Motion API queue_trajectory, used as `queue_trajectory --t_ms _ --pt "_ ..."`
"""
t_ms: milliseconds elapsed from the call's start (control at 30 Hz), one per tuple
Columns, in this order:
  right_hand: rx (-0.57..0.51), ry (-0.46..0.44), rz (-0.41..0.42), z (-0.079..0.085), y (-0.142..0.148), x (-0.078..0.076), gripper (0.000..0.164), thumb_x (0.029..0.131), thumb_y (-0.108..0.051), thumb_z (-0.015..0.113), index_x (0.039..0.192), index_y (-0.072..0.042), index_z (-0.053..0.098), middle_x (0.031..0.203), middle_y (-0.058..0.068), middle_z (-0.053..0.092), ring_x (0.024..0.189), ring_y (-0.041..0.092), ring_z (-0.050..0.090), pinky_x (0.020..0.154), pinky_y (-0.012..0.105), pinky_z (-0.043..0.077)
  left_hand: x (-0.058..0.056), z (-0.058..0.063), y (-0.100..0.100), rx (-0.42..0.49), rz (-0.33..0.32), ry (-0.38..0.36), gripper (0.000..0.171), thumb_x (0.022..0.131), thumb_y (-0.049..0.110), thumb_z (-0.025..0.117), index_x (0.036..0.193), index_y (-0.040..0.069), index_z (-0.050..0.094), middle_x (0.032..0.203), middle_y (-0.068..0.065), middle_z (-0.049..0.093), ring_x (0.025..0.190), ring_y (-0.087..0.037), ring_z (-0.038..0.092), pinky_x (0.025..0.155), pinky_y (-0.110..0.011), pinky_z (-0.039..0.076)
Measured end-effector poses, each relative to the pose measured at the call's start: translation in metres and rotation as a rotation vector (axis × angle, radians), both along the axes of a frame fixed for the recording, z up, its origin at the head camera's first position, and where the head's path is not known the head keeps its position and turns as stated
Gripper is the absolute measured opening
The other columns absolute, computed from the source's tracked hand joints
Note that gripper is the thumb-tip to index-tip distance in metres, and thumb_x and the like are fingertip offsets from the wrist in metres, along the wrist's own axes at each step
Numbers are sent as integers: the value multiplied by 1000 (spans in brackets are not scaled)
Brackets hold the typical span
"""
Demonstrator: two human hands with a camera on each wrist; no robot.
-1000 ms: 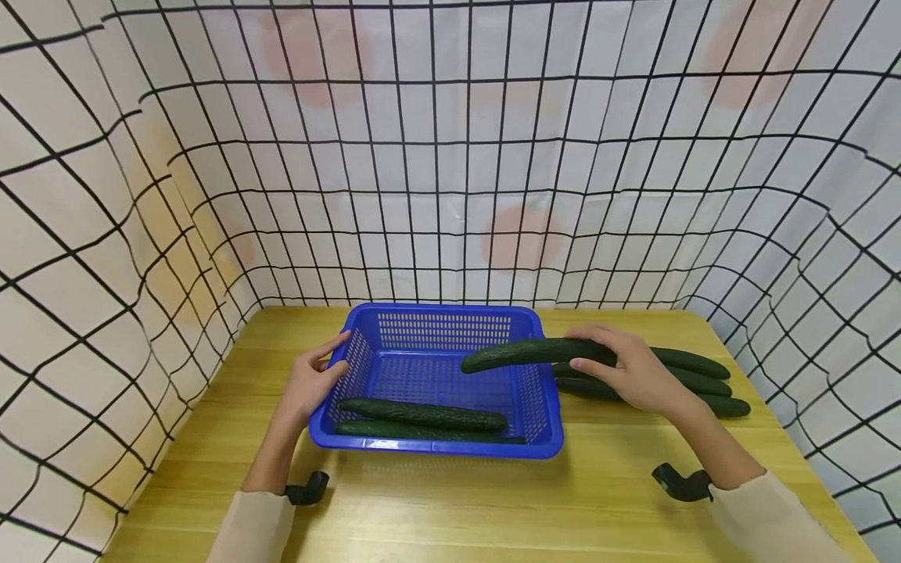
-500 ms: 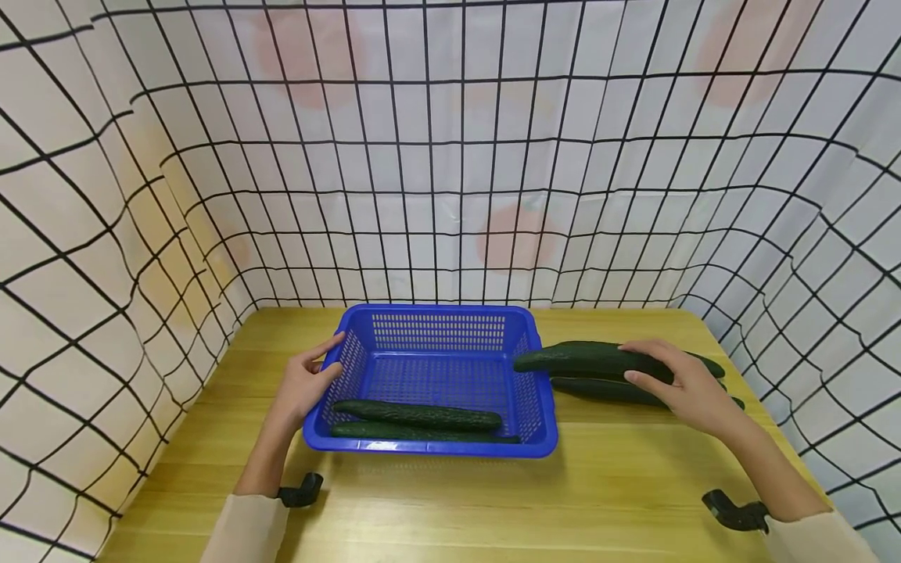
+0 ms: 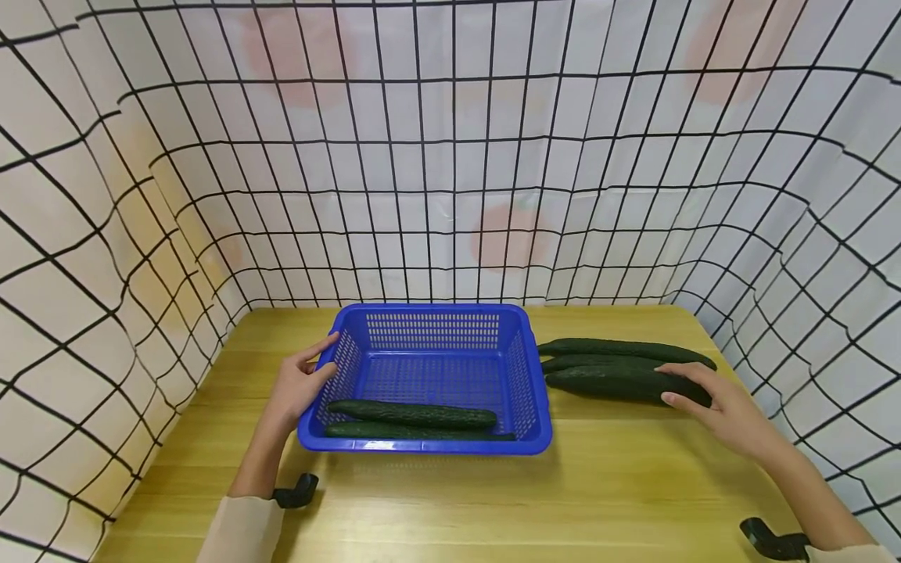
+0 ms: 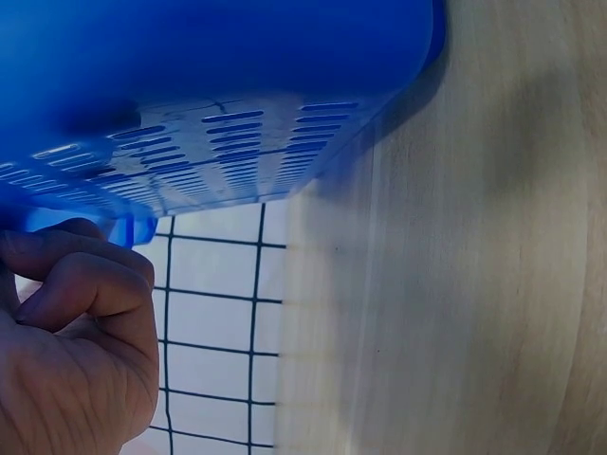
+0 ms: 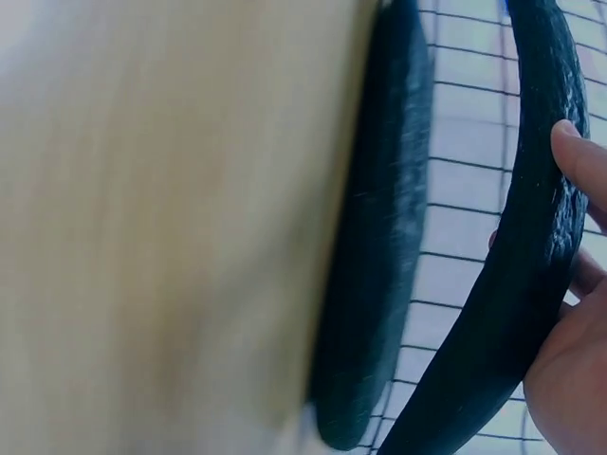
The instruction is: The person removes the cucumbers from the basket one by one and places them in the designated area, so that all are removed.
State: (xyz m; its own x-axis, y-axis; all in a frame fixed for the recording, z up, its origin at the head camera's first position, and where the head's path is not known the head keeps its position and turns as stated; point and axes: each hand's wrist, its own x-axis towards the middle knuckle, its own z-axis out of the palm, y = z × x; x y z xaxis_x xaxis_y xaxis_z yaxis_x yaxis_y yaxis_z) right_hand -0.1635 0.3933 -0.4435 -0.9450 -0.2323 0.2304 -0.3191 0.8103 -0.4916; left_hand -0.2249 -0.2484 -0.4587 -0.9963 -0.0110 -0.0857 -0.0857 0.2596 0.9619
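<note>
My left hand point(image 3: 294, 387) grips the left rim of the blue plastic basket point(image 3: 425, 446); in the left wrist view its fingers point(image 4: 90, 284) curl beside the slotted wall. Two dark green cucumbers lie along the basket's near side, one cucumber point(image 3: 411, 414) behind the other. To the right of the basket, my right hand point(image 3: 732, 414) holds a cucumber point(image 3: 612, 382) near its right end, thumb in front. Seen from the right wrist, this curved cucumber point(image 5: 522, 256) is apart from another cucumber point(image 5: 375, 237) on the table. In the head view it partly hides what lies beneath.
Behind the held cucumber lie a far cucumber point(image 3: 626, 349) and a middle cucumber point(image 3: 594, 362), pointing toward the basket's right wall. The wooden table point(image 3: 436, 508) is enclosed at the back and sides by black wire grid point(image 3: 454, 191) over white sheeting.
My right hand has moved right and toward me with the cucumber, from above the basket's right side to the cucumbers beside it. The left hand stays on the rim.
</note>
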Motion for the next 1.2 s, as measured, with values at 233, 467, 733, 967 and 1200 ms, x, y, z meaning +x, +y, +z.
queue_trajectory --t_ms 233,467,733,967,1200 --pt "39 -1 36 -27 14 3 43 98 -24 70 139 -19 62 137 9 62 124 2 48 91 23 46 2 2 1 2 -5 10 61 97 15 62 154 29 50 101 -28 70 74 -27 73 61 -38 63" --pt "35 -77 29 -41 14 4 43 100 -29 68 141 -22 60 139 12 60 125 37 51 93 58 46 1 2 0 -4 1 1 61 96 14 62 155 28 49 93 -23 71 71 -25 72 60 -37 63" --pt "37 -76 47 -47 8 -1 43 101 -27 66 141 -14 60 138 19 57 124 45 48 92 65 44 1 0 1 -6 10 -3 61 96 15 63 154 30 50 97 -25 72 72 -26 73 61 -38 63" --pt "154 38 44 -49 2 -5 41 95 -27 73 134 -11 68 127 14 62 112 35 50 84 58 47 1 0 3 -30 18 15 61 94 16 62 152 33 53 90 -24 71 68 -25 71 58 -38 62" --pt "141 9 33 -41 -5 -10 36 96 -28 72 127 -10 70 127 16 62 114 42 53 88 62 46 1 1 3 -23 10 1 62 95 16 61 153 34 51 96 -27 71 71 -28 73 59 -40 63"
